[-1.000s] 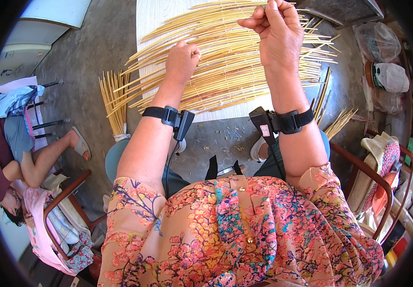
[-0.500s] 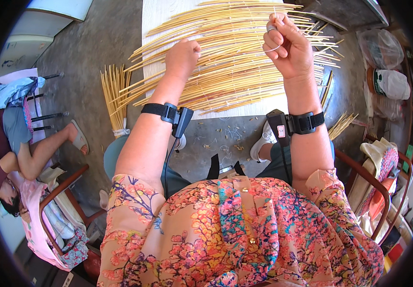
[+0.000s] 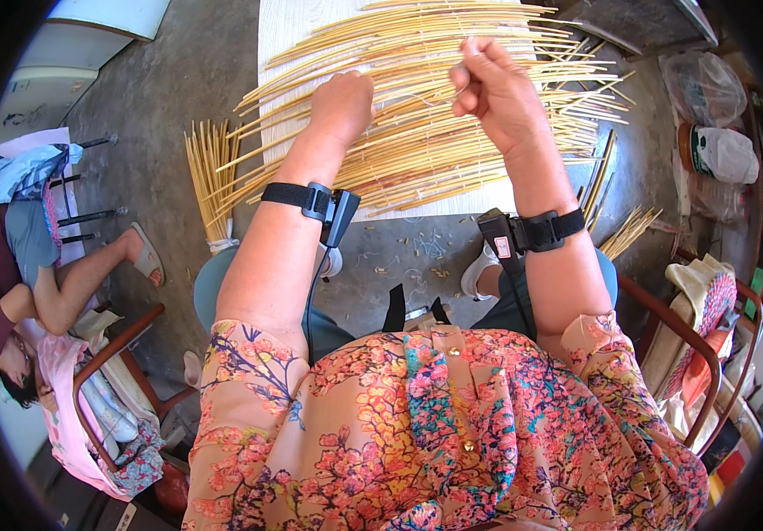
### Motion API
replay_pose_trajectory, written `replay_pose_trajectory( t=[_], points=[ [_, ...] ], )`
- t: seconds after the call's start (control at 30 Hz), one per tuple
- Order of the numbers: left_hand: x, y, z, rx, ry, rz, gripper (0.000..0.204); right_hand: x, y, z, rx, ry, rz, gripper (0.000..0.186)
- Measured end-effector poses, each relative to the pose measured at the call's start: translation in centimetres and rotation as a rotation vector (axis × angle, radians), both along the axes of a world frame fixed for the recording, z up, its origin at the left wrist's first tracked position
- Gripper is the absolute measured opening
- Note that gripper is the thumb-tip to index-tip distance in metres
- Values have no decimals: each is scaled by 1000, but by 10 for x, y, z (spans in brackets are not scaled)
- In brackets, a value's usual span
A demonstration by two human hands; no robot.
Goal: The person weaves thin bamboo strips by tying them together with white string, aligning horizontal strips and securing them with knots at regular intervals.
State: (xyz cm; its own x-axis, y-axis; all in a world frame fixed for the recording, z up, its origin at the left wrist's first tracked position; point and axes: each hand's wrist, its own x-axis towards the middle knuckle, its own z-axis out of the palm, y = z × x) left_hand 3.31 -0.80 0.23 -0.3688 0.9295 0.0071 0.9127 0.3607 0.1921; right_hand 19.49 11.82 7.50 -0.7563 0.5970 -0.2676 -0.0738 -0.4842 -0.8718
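Note:
Rows of thin yellow reed stalks (image 3: 439, 137), bound by several lines of white thread, form a mat on a pale wood-grain table (image 3: 297, 18). Over the mat's left half, my left hand (image 3: 343, 108) is closed with its fingers curled inward; its fingertips and whatever they grip are hidden. My right hand (image 3: 498, 96), raised above the mat's right half, has thumb and forefinger pinched together. A white thread (image 3: 424, 101) curves out from it toward the left hand, low over the stalks. Stalk ends stick out unevenly at both sides.
A tied bundle of stalks (image 3: 209, 190) stands left of the table, and more loose stalks (image 3: 631, 232) are at the right. Scraps litter the concrete floor (image 3: 399, 257). Wooden armchairs (image 3: 678, 332) flank me. Another person (image 3: 19, 274) sits at the far left, one leg stretched out.
My right hand has moved left and slightly down, toward my left hand, carrying the thread. The left hand has shifted only slightly, its fingers turned further out of sight.

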Motion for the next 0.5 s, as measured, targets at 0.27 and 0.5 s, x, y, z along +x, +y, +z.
replay_pose_trajectory(
  t=[0.27,0.5],
  points=[
    [4,1,8,-42,12,-6,11,15,27,10,33,233,-34,6],
    [4,2,12,-68,-64,44,18,-7,-15,-21,122,-286,113,10]
  ],
)
